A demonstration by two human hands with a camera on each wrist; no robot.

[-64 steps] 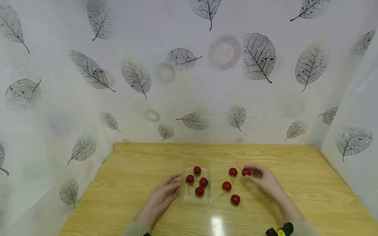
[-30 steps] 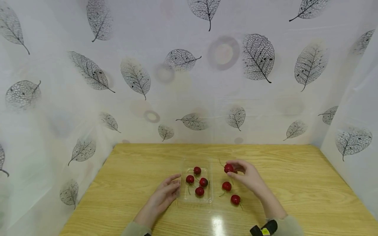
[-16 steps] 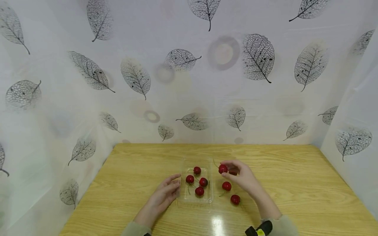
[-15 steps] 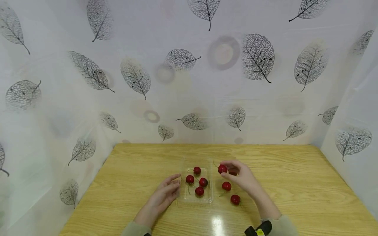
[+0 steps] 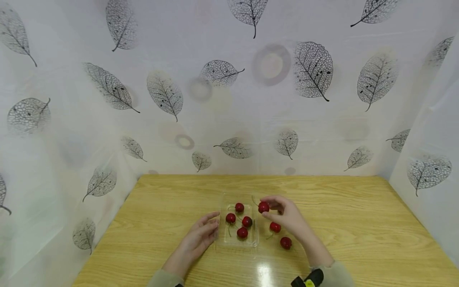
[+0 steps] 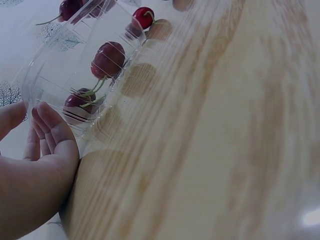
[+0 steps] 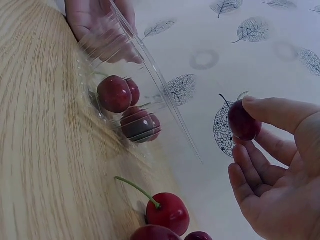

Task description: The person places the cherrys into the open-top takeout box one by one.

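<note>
Between thumb and fingertips my right hand (image 5: pixel 285 215) pinches a dark red cherry (image 5: pixel 263 207), its stem pointing up. This cherry (image 7: pixel 244 120) hangs above the table, just right of a clear plastic box (image 5: pixel 255 239). Inside the box lie several cherries, among them a two-toned one (image 5: pixel 247 221) and one near the front (image 5: pixel 242 232). My left hand (image 5: pixel 199 237) rests against the box's left side with its fingers loosely extended; in the left wrist view, the fingertips (image 6: pixel 45 109) are right at the rim.
On the wooden table (image 5: pixel 172 195), right of the box, lie a stemmed cherry (image 5: pixel 275 227) and another cherry (image 5: pixel 285 242) nearer the front. A further one is mostly hidden behind my right hand. A leaf-patterned curtain (image 5: pixel 258 111) encloses the back and sides.
My right hand has carried its cherry leftward from the right of the loose cherries to beside the box's right edge. My left hand and the box have stayed put.
</note>
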